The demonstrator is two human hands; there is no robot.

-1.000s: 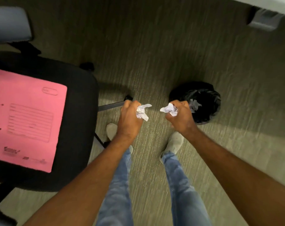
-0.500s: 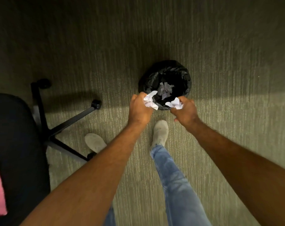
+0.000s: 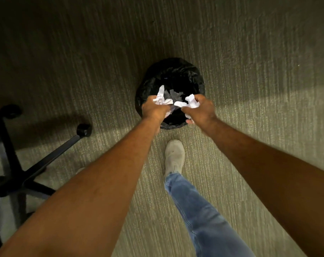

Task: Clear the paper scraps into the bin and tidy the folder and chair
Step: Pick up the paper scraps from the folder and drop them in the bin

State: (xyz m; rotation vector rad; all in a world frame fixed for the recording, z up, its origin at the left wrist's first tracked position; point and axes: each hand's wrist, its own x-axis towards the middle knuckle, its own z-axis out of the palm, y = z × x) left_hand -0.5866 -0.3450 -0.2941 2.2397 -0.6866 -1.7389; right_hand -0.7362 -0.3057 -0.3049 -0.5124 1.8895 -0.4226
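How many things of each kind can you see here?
Paper scraps in hands: 2 (left, right)
Hands: 2 (left, right)
Bin: 1
Shoe: 1
Chair base: 1
Total: 7

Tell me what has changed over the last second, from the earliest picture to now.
The person stepped from the chair toward the bin; the pink folder and seat left the view, only the chair base shows. Both hands moved from short of the bin to over its opening. Unchanged: the left hand and the right hand each still grip crumpled paper scraps; nothing is released yet.
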